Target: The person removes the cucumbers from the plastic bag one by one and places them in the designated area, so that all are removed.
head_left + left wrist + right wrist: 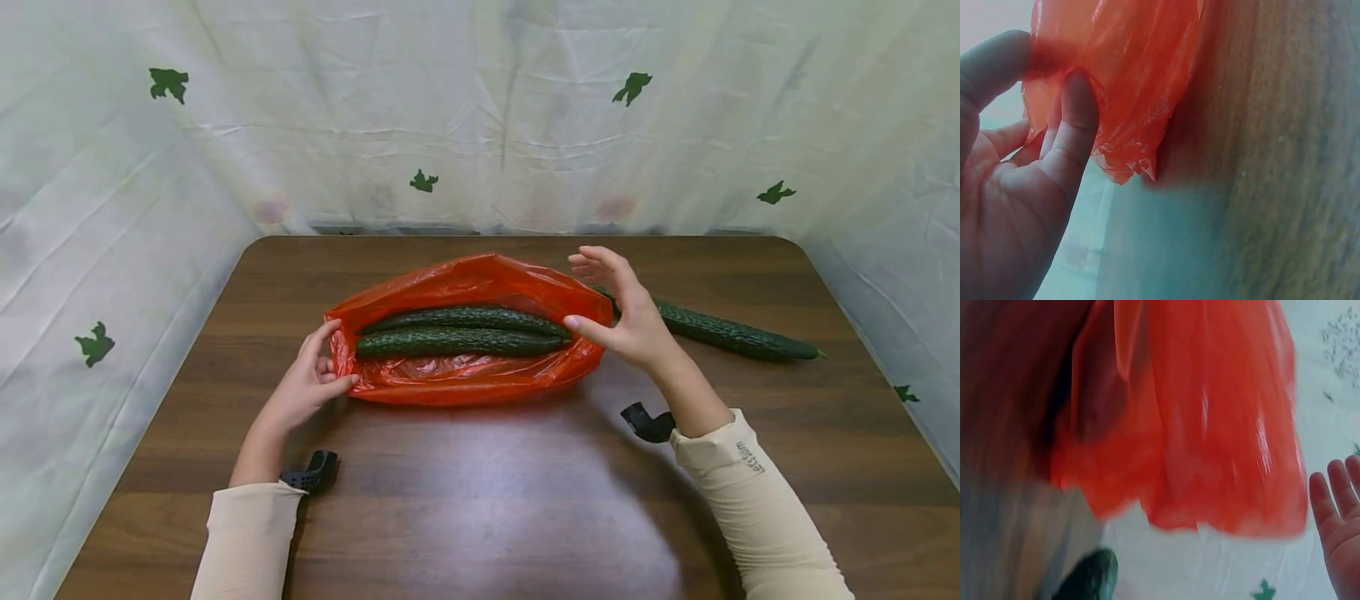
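Note:
A red plastic bag (480, 396) lies on the table with its mouth spread wide. Inside it, two long dark green cucumbers (465, 340) rest side by side. My left hand (303, 379) pinches the bag's left end; in the left wrist view the thumb (1079, 103) presses the film, with the other fingers partly behind it. At the bag's right end, my right hand (626, 317) has its fingers spread and raised, and the thumb overlaps the cucumbers' tips in the head view. The right wrist view shows its straight fingers (1335, 490) beside the red film.
A third cucumber (735, 335) lies on the wooden table (480, 517) to the right, its near end hidden behind the right hand and bag. A pale curtain (480, 108) with green leaf-like shapes hangs behind and at both sides. A black wrist camera (647, 423) sits under each forearm.

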Demonstrator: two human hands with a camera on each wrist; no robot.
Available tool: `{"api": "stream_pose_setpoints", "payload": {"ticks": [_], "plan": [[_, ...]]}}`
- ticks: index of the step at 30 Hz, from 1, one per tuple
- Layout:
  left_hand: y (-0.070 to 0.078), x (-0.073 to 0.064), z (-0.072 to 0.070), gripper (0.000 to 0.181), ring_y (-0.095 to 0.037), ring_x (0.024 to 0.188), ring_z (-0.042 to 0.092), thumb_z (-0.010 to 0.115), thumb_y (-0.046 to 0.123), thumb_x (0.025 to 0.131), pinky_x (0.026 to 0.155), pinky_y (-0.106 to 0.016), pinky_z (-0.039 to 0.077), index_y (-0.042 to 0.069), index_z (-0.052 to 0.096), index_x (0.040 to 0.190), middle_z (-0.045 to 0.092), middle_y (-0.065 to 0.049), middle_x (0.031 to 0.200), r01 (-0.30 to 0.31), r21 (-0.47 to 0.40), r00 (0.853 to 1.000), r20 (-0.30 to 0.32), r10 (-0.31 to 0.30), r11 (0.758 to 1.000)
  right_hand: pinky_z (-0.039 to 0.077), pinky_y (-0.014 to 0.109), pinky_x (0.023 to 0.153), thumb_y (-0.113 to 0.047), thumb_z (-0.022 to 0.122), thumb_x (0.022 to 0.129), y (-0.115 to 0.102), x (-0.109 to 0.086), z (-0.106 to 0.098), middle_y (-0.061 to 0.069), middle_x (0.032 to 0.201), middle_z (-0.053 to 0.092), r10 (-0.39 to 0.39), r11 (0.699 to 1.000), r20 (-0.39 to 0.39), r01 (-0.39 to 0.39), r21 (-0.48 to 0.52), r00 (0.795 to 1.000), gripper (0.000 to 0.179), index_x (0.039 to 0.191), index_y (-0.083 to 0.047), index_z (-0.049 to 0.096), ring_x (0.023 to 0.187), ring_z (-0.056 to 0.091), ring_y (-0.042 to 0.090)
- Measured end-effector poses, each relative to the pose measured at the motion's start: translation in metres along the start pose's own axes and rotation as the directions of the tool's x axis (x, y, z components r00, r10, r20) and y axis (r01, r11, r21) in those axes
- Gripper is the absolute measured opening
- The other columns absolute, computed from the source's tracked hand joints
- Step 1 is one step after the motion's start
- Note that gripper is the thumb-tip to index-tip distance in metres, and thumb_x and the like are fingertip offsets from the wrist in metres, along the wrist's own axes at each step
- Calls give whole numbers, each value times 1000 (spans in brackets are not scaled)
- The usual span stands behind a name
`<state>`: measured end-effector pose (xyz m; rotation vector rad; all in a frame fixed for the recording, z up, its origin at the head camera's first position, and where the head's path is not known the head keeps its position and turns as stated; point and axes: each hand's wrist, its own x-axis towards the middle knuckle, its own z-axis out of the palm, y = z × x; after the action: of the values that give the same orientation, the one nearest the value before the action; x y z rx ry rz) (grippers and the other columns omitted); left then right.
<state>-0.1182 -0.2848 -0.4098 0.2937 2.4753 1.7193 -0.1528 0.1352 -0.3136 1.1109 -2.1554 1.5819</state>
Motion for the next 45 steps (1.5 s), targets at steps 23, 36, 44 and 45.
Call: {"api": "stream_pose_setpoints", "payload": {"ticks": [23, 36, 44, 45], "plan": [[1, 1, 1, 84, -10, 69, 52, 60, -13, 78, 61, -17, 49, 6, 10, 142, 17, -19, 125, 12, -17, 1000, -3, -12, 1000, 36, 38, 96, -32, 67, 80, 67, 8, 64, 11, 130, 42, 235, 969, 326, -194, -152, 916, 70, 136, -10, 32, 115, 43, 24], [5, 2, 1, 84, -9, 69, 53, 62, -10, 78, 62, -18, 50, 7, 11, 142, 19, -17, 123, 0, 6, 1000, -4, 1, 1000, 40, 37, 90, -25, 71, 77, 83, 7, 80, 6, 119, 49, 361, 917, 394, -246, -313, 845, 68, 134, -11, 36, 106, 47, 21], [1, 2, 1, 84, -9, 67, 52, 62, -10, 77, 61, -18, 50, 7, 11, 142, 19, -17, 121, -2, 16, 1000, -2, 2, 1000, 39, 36, 91, -27, 69, 79, 85, 7, 87, 4, 116, 52, 415, 880, 436, -230, -416, 799, 56, 127, -11, 44, 107, 46, 19], [1, 2, 1, 84, -9, 67, 52, 62, -10, 77, 60, -19, 50, 7, 12, 142, 20, -17, 121, -2, 16, 1000, -3, 2, 1000, 38, 36, 92, -26, 69, 79, 85, 7, 88, 4, 116, 52, 418, 876, 441, -224, -426, 794, 55, 127, -11, 44, 107, 46, 19]]}}
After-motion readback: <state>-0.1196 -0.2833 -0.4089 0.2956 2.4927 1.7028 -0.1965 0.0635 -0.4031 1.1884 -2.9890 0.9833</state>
